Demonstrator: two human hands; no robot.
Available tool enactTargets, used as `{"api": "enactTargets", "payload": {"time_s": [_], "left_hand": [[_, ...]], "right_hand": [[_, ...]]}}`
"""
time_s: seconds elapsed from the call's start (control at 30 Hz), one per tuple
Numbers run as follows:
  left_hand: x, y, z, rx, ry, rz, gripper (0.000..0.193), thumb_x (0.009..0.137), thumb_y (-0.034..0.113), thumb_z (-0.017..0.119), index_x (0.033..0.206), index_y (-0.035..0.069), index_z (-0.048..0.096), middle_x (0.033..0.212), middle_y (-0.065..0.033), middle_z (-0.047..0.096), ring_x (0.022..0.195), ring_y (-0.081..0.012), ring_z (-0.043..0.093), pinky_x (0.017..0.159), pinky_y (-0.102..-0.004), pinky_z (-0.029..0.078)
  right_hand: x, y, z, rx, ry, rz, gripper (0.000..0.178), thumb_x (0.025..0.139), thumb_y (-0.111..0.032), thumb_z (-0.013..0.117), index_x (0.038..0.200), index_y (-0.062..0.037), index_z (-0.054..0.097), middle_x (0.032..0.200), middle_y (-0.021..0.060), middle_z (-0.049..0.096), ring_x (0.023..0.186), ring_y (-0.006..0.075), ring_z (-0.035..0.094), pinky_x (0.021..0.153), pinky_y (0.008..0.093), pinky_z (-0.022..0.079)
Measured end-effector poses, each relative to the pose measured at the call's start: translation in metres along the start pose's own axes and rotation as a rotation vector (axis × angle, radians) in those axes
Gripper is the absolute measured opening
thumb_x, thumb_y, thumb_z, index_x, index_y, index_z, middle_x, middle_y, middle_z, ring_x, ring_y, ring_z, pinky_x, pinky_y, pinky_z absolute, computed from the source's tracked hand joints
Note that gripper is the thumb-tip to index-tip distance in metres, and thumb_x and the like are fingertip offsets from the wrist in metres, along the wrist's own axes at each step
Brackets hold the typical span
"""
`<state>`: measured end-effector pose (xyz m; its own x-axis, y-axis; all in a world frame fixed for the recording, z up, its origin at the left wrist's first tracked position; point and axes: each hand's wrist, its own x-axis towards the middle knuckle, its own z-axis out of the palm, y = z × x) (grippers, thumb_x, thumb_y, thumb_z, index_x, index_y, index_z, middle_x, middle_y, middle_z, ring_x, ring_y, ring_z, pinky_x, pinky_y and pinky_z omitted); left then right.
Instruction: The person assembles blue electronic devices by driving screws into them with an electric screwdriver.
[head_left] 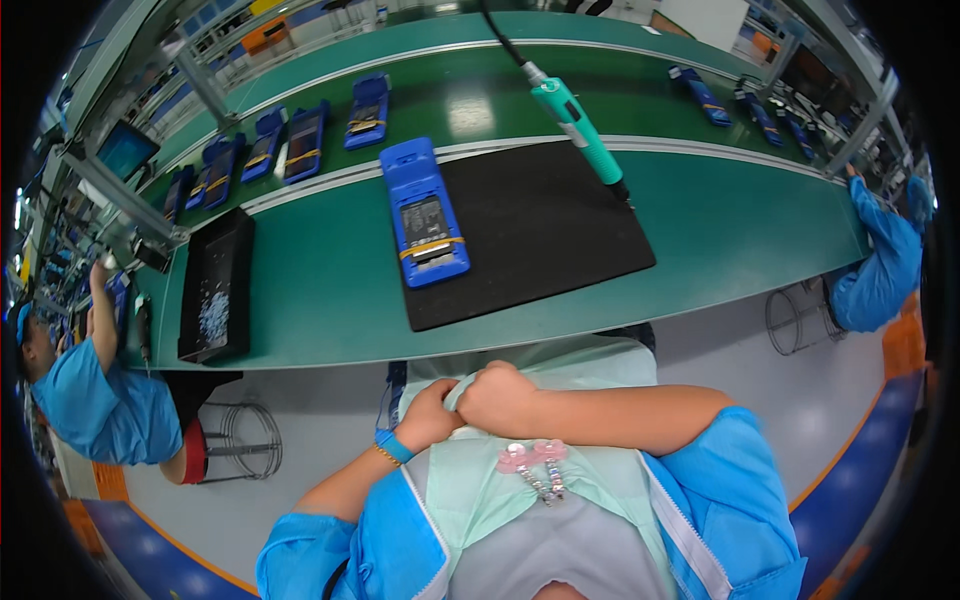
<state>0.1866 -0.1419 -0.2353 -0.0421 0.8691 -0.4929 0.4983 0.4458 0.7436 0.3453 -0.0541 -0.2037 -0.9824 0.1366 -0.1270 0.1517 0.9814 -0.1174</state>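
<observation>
Both my hands are together in front of my body, below the table edge. My left hand [430, 415], with a blue wristband above it, is closed on a fold of light green cloth [590, 368] of my garment. Right beside it, my right hand [497, 400] is curled on the same cloth; its fingertips are hidden. On the table ahead, a blue handheld device [424, 215] lies with its battery side up, a yellow band around it. It rests partly on a black mat [540, 240]. A teal electric screwdriver [580, 130] hangs tip down over the mat's right side.
A black tray [240, 262] with small light blue pieces stands at the left. Several blue devices [305, 140] lie on the green conveyor [470, 110] beyond the table. Co-workers in blue sit at left [110, 410] and right [875, 265], near round stools [245, 445].
</observation>
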Motion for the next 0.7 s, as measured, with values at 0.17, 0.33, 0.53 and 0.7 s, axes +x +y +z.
{"api": "enactTargets", "payload": {"time_s": [0.17,0.33,0.53,0.7], "left_hand": [[0.007,-0.012,0.006,-0.049,0.065,-0.01,0.072,0.067,0.015,0.086,0.13,-0.001,0.056,0.122,-0.0167,0.066,0.112,-0.028,0.064,0.093,-0.0344,0.05],[0.006,0.003,0.0,-0.113,-0.004,-0.07,0.076,0.068,0.016,0.087,0.134,-0.002,0.053,0.125,-0.0163,0.065,0.114,-0.0258,0.062,0.095,-0.0338,0.049],[0.009,-0.005,0.002,-0.224,-0.028,-0.045,0.072,0.07,0.011,0.085,0.134,0.0,0.054,0.124,-0.0119,0.066,0.113,-0.0203,0.062,0.096,-0.0319,0.049],[0.006,-0.001,0.009,-0.304,0.011,-0.028,0.061,0.072,0.001,0.08,0.128,-0.002,0.056,0.113,-0.0096,0.068,0.102,-0.0169,0.065,0.086,-0.0289,0.052]], "right_hand": [[0.001,0.008,-0.003,0.113,-0.007,0.002,0.005,0.068,-0.015,0.067,0.069,-0.0134,0.071,0.067,0.0059,0.069,0.068,0.025,0.07,0.058,0.038,0.053],[0.0,0.006,-0.013,0.115,-0.096,0.031,0.011,0.074,-0.013,0.066,0.08,-0.0102,0.074,0.079,0.0076,0.073,0.077,0.0255,0.072,0.062,0.0384,0.055],[-0.002,0.003,-0.017,0.156,-0.102,0.137,0.012,0.074,-0.014,0.067,0.082,-0.0086,0.074,0.08,0.0089,0.073,0.079,0.0266,0.072,0.066,0.0391,0.055],[-0.007,0.014,-0.019,0.227,-0.107,0.113,0.01,0.074,-0.014,0.067,0.08,-0.01,0.074,0.081,0.0093,0.073,0.08,0.0268,0.072,0.067,0.0389,0.056]]}}
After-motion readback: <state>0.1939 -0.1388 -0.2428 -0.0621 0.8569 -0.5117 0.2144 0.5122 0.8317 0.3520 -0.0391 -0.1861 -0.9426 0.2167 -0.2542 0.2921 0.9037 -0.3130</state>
